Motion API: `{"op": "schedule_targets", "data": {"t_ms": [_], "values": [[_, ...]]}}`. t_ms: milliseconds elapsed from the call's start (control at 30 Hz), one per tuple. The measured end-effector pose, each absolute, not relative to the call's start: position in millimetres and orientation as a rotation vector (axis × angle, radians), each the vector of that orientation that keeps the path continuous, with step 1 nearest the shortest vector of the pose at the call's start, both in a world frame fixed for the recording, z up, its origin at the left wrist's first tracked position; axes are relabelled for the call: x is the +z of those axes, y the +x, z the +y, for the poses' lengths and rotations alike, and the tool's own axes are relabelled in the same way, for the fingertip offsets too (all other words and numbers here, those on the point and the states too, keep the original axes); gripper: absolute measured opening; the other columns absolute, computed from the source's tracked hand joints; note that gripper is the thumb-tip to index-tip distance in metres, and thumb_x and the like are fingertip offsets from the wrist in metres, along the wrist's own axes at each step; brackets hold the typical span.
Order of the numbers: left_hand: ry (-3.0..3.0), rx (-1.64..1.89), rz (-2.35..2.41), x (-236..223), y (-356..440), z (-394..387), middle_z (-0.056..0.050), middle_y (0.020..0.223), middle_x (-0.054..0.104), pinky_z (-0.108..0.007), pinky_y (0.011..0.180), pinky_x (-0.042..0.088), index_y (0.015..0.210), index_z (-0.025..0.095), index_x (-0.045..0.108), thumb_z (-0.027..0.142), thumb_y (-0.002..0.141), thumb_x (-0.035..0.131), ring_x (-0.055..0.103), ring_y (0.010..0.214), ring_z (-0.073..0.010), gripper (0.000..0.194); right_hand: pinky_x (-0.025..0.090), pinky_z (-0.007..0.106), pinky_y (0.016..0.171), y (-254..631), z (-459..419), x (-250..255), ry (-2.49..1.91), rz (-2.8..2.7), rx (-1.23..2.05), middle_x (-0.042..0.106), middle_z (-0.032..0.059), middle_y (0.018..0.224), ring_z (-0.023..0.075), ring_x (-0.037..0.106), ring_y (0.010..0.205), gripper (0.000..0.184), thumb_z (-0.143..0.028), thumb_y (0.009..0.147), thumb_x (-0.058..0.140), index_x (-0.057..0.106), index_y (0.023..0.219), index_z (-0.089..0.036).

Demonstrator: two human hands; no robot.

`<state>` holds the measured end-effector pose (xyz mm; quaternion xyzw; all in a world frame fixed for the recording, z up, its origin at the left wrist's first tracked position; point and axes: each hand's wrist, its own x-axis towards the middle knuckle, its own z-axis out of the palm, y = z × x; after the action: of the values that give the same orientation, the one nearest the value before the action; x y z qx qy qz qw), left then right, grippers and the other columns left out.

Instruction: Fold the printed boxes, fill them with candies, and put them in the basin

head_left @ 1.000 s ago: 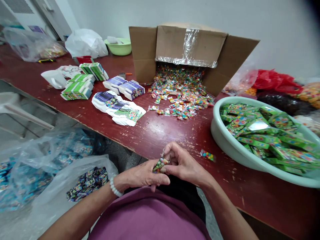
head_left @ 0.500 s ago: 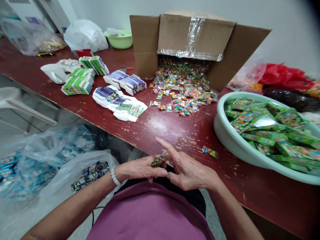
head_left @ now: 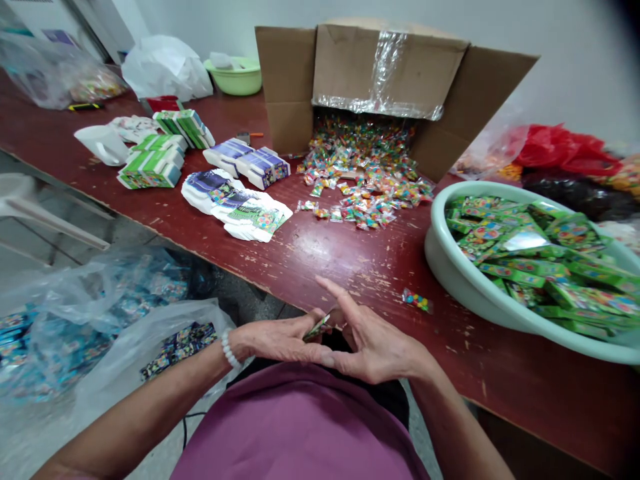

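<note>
Close to my body at the table edge, my left hand is closed on a small green printed candy box, mostly hidden by the fingers. From the other side my right hand grips the box, its index finger stretched out and its thumb against my left thumb. To the right of the hands a small clear packet of coloured candies lies on the dark red table. Flat printed cartons are fanned out further up the table.
A large pale green basin of filled green boxes stands at right. Candy packets spill from an open cardboard box. Bundled green cartons, purple cartons and a white mug stand left. Plastic bags lie below the edge.
The small box has turned between my hands and shows less of its printed face. My right thumb has moved up against the left one. The view has shifted slightly.
</note>
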<state>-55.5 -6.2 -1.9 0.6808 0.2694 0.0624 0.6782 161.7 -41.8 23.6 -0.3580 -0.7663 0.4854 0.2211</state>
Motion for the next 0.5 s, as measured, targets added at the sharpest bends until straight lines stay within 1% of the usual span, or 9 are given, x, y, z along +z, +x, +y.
{"op": "schedule_targets", "data": {"t_ms": [67, 133, 200, 267, 333, 400, 467, 500], "values": [[1.524, 0.098, 0.564, -3, -56, -7, -0.010, 0.124, 0.067, -0.032, 0.089, 0.051, 0.145, 0.022, 0.051, 0.046, 0.083, 0.072, 0.062, 0.116, -0.0273, 0.070, 0.055, 0.037, 0.079, 163, -39, 27, -0.949, -2.190, 1.360, 0.074, 0.0097, 0.107, 0.0273, 0.071, 0.091, 0.107, -0.036, 0.080, 0.078, 0.010, 0.161, -0.025], [1.455, 0.043, 0.549, -3, -56, -6, -0.008, 0.111, 0.071, -0.026, 0.073, 0.053, 0.142, 0.021, 0.054, 0.046, 0.081, 0.075, 0.068, 0.092, -0.0220, 0.069, 0.055, 0.037, 0.079, 163, -36, 30, -0.873, -2.231, 1.426, 0.073, 0.0104, 0.110, 0.0277, 0.071, 0.092, 0.114, -0.042, 0.076, 0.082, 0.009, 0.162, -0.024], [1.362, -0.014, 0.559, -2, -56, -6, -0.004, 0.092, 0.072, -0.020, 0.054, 0.046, 0.139, 0.020, 0.056, 0.048, 0.082, 0.073, 0.064, 0.066, -0.0143, 0.065, 0.055, 0.036, 0.080, 164, -32, 30, -0.800, -2.200, 1.552, 0.073, 0.0100, 0.111, 0.0263, 0.071, 0.091, 0.118, -0.043, 0.074, 0.084, 0.007, 0.161, -0.024], [1.259, -0.078, 0.543, -2, -53, -6, 0.001, 0.071, 0.067, -0.019, 0.045, 0.039, 0.132, 0.019, 0.059, 0.050, 0.084, 0.071, 0.056, 0.050, -0.0106, 0.059, 0.055, 0.036, 0.083, 163, -29, 28, -0.723, -2.116, 1.687, 0.073, 0.0098, 0.111, 0.0247, 0.071, 0.092, 0.116, -0.040, 0.075, 0.084, 0.008, 0.161, -0.024], [1.148, -0.105, 0.501, -4, -49, -7, 0.005, 0.057, 0.061, -0.019, 0.043, 0.038, 0.117, 0.018, 0.065, 0.053, 0.082, 0.073, 0.052, 0.043, -0.0101, 0.050, 0.054, 0.037, 0.086, 162, -28, 22, -0.648, -1.978, 1.850, 0.072, 0.0097, 0.110, 0.0239, 0.071, 0.094, 0.111, -0.038, 0.078, 0.082, 0.009, 0.160, -0.024], [1.057, -0.071, 0.505, -6, -45, -7, 0.004, 0.053, 0.059, -0.020, 0.043, 0.039, 0.093, 0.016, 0.068, 0.055, 0.077, 0.076, 0.050, 0.041, -0.0097, 0.043, 0.055, 0.038, 0.086, 159, -30, 17, -0.602, -1.799, 1.999, 0.071, 0.0096, 0.109, 0.0233, 0.071, 0.095, 0.107, -0.039, 0.080, 0.080, 0.009, 0.159, -0.024], [1.001, -0.005, 0.569, -7, -42, -7, 0.003, 0.053, 0.060, -0.020, 0.043, 0.040, 0.077, 0.016, 0.066, 0.053, 0.072, 0.080, 0.051, 0.040, -0.0092, 0.041, 0.056, 0.035, 0.081, 155, -33, 12, -0.654, -1.667, 2.044, 0.068, 0.0094, 0.110, 0.0216, 0.070, 0.091, 0.106, -0.037, 0.080, 0.080, 0.010, 0.158, -0.024], [0.989, 0.022, 0.598, -6, -41, -7, 0.003, 0.053, 0.060, -0.020, 0.043, 0.041, 0.075, 0.015, 0.065, 0.051, 0.070, 0.081, 0.052, 0.041, -0.0095, 0.039, 0.056, 0.033, 0.076, 154, -35, 11, -0.721, -1.640, 2.001, 0.067, 0.0087, 0.110, 0.0202, 0.069, 0.088, 0.103, -0.035, 0.079, 0.081, 0.014, 0.157, -0.024]]}}
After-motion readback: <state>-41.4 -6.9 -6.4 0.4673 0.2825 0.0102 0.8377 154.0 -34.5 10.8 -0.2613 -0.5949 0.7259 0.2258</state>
